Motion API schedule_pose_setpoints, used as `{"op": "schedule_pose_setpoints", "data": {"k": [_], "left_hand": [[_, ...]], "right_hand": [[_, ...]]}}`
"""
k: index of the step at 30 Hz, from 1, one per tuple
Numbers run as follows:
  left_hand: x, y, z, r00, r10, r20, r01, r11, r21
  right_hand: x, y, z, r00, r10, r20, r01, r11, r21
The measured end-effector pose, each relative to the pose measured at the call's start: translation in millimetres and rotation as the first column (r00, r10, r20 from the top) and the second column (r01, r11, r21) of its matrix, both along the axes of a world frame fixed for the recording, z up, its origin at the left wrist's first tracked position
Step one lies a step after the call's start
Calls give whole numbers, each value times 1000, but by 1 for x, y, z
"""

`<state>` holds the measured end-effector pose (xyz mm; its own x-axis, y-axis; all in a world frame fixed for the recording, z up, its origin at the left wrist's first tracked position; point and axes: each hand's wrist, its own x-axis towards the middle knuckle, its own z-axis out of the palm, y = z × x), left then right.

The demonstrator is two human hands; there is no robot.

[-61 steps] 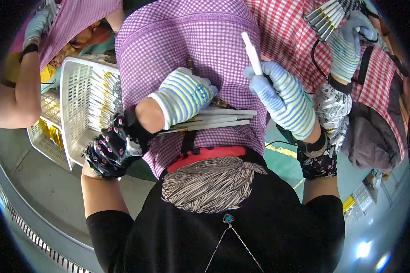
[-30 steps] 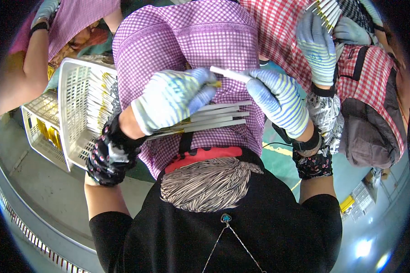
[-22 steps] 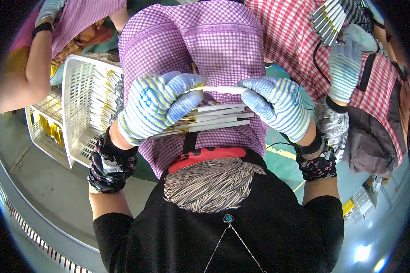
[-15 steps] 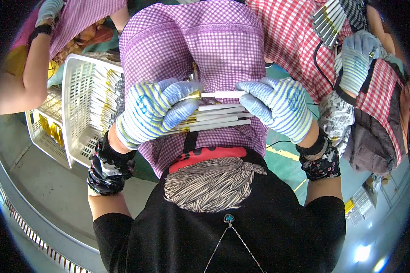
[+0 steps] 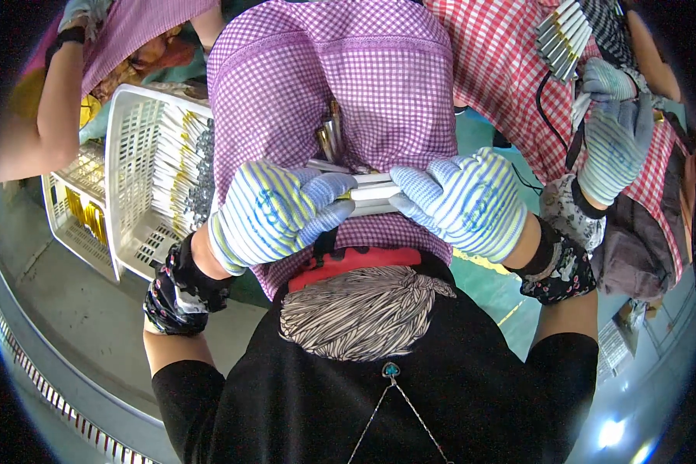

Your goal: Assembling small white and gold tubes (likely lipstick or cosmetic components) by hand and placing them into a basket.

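My left hand and my right hand both wear blue-and-white striped knit gloves. They meet over my lap, pinching opposite ends of a slim white-handled brush; a bit of gold shows by the left fingertips. The gloves cover both of its ends. More white handles lie just above and below it on my purple checked apron, partly hidden by my fingers. Between my thighs sits a small cluster of metallic, gold-toned pieces, too small to make out fully.
At my left stands a white perforated basket with rows of white-handled, gold-banded brushes. On the right, a co-worker's gloved hands work beside a fan of white-handled brushes on a red checked apron. Another person's arm is at upper left.
My hands have drawn closer together and moved slightly down, and the handle between them shows less length. The co-worker's hands at right have come together.
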<state>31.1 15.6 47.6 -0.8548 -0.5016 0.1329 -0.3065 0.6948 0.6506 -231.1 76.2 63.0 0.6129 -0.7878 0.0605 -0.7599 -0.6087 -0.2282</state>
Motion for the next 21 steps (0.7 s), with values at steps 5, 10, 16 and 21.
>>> {"op": "schedule_pose_setpoints", "data": {"k": [5, 10, 16, 21], "left_hand": [[6, 10, 9, 987, -61, 146, 71, 995, -67], [21, 25, 15, 947, -125, 297, 147, 988, -53], [37, 26, 15, 966, -36, 255, 45, 999, -31], [49, 19, 9, 944, 73, 322, -76, 997, -2]], "right_hand": [[4, 7, -10, 970, -144, 195, 18, 845, 534], [0, 7, -23, 942, -85, 326, -172, 709, 684], [27, -33, -41, 986, -43, 159, -49, 846, 530], [63, -44, -53, 985, 174, -3, -140, 806, 576]]}}
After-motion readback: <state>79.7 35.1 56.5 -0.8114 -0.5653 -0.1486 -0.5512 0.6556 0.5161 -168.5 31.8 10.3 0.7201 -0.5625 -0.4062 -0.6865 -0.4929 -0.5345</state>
